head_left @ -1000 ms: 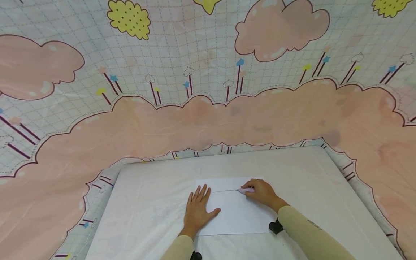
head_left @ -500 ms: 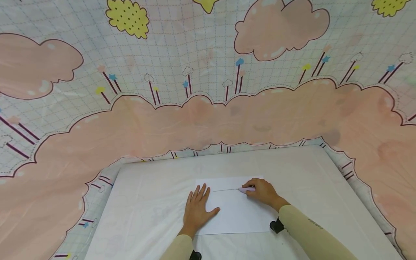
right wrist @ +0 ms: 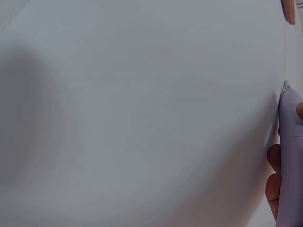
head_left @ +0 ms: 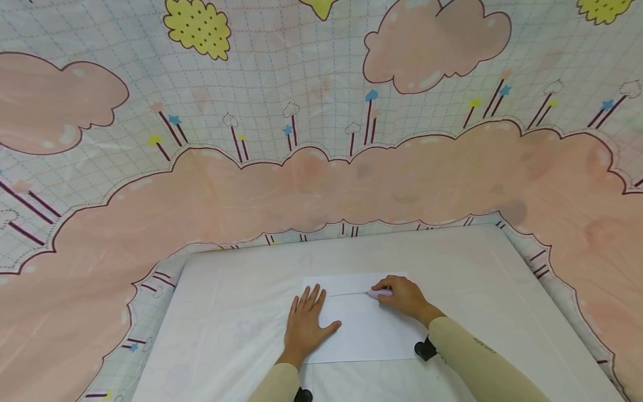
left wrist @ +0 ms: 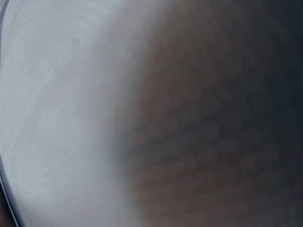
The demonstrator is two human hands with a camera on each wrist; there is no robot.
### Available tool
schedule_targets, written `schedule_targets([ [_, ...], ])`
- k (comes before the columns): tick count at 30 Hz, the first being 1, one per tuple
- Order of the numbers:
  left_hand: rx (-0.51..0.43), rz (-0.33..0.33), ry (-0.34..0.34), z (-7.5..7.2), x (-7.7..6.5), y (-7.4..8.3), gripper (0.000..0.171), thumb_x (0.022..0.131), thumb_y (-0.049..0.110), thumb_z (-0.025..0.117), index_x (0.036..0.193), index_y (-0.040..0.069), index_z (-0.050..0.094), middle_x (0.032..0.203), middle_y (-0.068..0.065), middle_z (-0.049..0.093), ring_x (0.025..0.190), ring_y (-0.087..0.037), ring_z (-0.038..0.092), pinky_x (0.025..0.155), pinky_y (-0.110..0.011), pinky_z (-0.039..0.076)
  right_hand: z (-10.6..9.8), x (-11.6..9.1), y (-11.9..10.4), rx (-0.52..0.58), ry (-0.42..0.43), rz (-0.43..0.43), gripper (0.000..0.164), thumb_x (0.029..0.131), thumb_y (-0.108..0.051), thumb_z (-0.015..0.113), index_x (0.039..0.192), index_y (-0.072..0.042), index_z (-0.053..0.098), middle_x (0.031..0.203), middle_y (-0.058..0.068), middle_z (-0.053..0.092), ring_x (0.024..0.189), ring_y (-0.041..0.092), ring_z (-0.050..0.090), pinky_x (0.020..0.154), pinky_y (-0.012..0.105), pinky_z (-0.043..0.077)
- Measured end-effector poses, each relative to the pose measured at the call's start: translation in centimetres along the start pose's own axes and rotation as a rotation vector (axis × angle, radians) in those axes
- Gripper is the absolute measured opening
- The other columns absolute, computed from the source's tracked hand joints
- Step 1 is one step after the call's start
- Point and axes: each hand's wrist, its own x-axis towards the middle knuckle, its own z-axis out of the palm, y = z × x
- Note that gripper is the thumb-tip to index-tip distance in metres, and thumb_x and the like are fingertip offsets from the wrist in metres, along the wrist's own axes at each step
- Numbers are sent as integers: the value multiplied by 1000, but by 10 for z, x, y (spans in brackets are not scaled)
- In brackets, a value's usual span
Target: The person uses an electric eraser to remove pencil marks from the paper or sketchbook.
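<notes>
A sheet of white paper (head_left: pixel 372 335) lies on the white-covered table. My left hand (head_left: pixel 303 329) rests on the paper's left side, fingers straight and spread, thumb out to the right. In my right hand (head_left: pixel 406 297) is a lavender utility knife (head_left: pixel 380 293), gripped with curled fingers near the paper's far right part. Its small metal tip (right wrist: pixel 286 86) meets a thin line that runs leftward toward the left fingertips. The right wrist view shows the knife's body (right wrist: pixel 291 156) at the right edge, with fingertips (right wrist: pixel 273 187) along it. The left wrist view is mostly a dark blur.
The table's white cover (head_left: pixel 226 312) extends around the paper. Behind and beside it hangs or lies a patterned cloth (head_left: pixel 321 190) with pink clouds. Dark wrist cameras (head_left: pixel 426 350) sit under both sleeves.
The right hand with the utility knife shifts very slightly right, then back left along the line. The left hand stays in place on the paper.
</notes>
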Motion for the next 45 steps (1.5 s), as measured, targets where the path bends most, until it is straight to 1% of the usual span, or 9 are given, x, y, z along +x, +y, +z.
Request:
schedule_targets([
  [9,24,-5,-15,1,1,1,95,82,81,45,154,20,35,163,2,26,152,-23,17,123,-47,15,1,2,-4,-4,0,-13,19,83,-16,77,102,-20,78,98,-7,71,95,15,65,91,41,55],
  [16,-1,-27,-35,1,1,2,97,81,82,47,155,20,33,163,3,24,152,-21,14,124,-46,11,-1,1,-8,6,1,-23,21,81,-14,78,101,-21,78,99,-7,71,92,14,64,87,40,56],
  [23,-5,-29,-40,2,0,3,97,81,82,46,155,20,33,163,3,24,153,-21,14,124,-46,11,0,0,-7,9,-6,-26,21,81,-15,78,101,-20,78,100,-6,71,94,15,65,88,41,55],
  [34,2,-23,-23,3,-1,4,97,81,82,45,155,20,34,163,3,24,152,-22,15,123,-46,12,-3,-2,-6,7,-10,-18,20,82,-16,78,102,-19,78,102,-6,71,95,15,64,90,41,55],
  [41,3,-8,30,5,-3,3,97,80,81,48,153,18,38,162,1,28,151,-24,20,122,-48,15,-6,-3,-1,0,-7,-18,21,82,-16,77,102,-21,78,100,-8,71,95,14,64,89,40,55],
  [45,-2,-8,34,4,-3,4,97,80,80,50,153,18,39,161,0,29,151,-24,21,122,-48,16,-6,-3,0,-2,-6,-19,21,82,-16,77,102,-20,78,101,-7,71,96,15,64,90,41,55],
])
